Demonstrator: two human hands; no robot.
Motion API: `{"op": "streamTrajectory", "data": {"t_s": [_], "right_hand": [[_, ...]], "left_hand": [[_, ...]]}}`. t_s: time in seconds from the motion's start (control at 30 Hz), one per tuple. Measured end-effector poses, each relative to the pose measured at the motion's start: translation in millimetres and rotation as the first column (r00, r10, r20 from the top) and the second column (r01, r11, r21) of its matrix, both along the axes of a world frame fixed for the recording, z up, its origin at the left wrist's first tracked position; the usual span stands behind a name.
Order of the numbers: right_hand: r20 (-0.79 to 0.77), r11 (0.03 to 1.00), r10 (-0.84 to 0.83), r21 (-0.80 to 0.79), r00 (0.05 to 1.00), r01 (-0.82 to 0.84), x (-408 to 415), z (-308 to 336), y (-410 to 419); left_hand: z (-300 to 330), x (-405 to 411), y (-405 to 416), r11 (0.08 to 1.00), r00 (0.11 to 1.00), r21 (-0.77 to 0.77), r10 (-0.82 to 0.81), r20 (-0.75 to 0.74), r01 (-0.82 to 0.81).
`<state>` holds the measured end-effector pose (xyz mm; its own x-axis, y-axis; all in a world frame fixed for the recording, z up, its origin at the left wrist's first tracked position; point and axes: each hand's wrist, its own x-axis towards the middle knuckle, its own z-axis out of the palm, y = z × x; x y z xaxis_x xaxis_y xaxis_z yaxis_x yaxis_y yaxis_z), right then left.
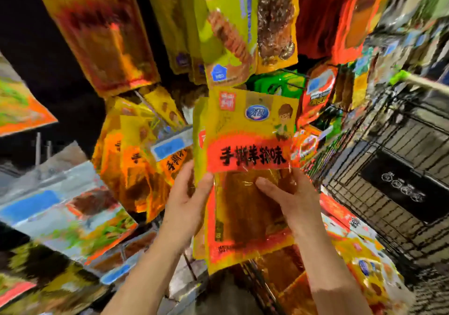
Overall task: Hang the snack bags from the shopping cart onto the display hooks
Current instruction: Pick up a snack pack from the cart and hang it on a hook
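Both hands pinch one yellow snack bag [247,169]: the left hand [184,203] on its left edge, the right hand [289,198] across its clear window. It stands upright, long axis vertical, hang hole topmost, before the hanging bags [228,35], seemingly not yet hooked. More packs fill the shopping cart [388,169], so much remains.

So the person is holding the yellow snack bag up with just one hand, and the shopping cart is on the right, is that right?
Not quite. Both hands hold the yellow snack bag: the left hand grips its left edge and the right hand holds its right side, thumb across the clear window. The head view shows this. The rest is right: the shopping cart is on the right.
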<state>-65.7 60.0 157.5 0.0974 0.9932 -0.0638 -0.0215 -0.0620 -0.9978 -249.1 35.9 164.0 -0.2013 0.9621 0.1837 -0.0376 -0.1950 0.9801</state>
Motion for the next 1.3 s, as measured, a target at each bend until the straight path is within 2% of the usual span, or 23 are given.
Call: {"op": "streamTrajectory", "data": {"t_s": [0.07, 0.13, 0.3, 0.5, 0.6, 0.7, 0.83, 1.1, 1.3], "right_hand": [[0.063, 0.996, 0.055, 0.073, 0.997, -0.059, -23.0, 12.5, 4.5], [0.104, 0.983, 0.093, 0.151, 0.990, -0.108, -45.2, 28.2, 8.9], [-0.021, 0.926, 0.307, 0.238, 0.952, -0.293, -91.9, 62.7, 18.0], [-0.131, 0.915, 0.330, 0.288, 0.935, -0.283, -108.0, 96.8, 42.4], [-0.091, 0.896, 0.342, 0.333, 0.935, -0.295, -105.5, 112.1, 57.6], [-0.025, 0.852, 0.395, 0.385, 0.918, -0.356, -97.6, 128.4, 65.0], [-0.032, 0.797, 0.449, 0.468, 0.893, -0.383, -92.6, 149.3, 72.5], [0.074, 0.779, 0.435, 0.470, 0.897, -0.416, -96.3, 163.5, 82.6], [0.027, 0.818, 0.415, 0.426, 0.909, -0.386, -84.0, 163.7, 80.1]], "left_hand": [[13.1, -21.2, -11.1, 0.991, 0.990, 0.046, 0.120, 0.078, -0.123], [25.4, -39.3, -20.0, 0.978, 0.976, 0.097, 0.169, 0.134, -0.183], [48.0, -81.3, -39.1, 0.921, 0.915, 0.128, 0.333, 0.229, -0.367], [65.5, -109.3, -55.4, 0.806, 0.811, 0.143, 0.536, 0.235, -0.574], [70.3, -115.8, -59.3, 0.784, 0.798, 0.159, 0.573, 0.187, -0.600], [74.8, -116.8, -63.6, 0.786, 0.790, 0.137, 0.564, 0.240, -0.603], [79.7, -113.8, -63.8, 0.791, 0.783, 0.119, 0.550, 0.291, -0.600], [75.0, -120.0, -63.1, 0.800, 0.791, 0.120, 0.538, 0.291, -0.588], [72.0, -123.1, -62.9, 0.814, 0.805, 0.130, 0.511, 0.301, -0.566]]}}
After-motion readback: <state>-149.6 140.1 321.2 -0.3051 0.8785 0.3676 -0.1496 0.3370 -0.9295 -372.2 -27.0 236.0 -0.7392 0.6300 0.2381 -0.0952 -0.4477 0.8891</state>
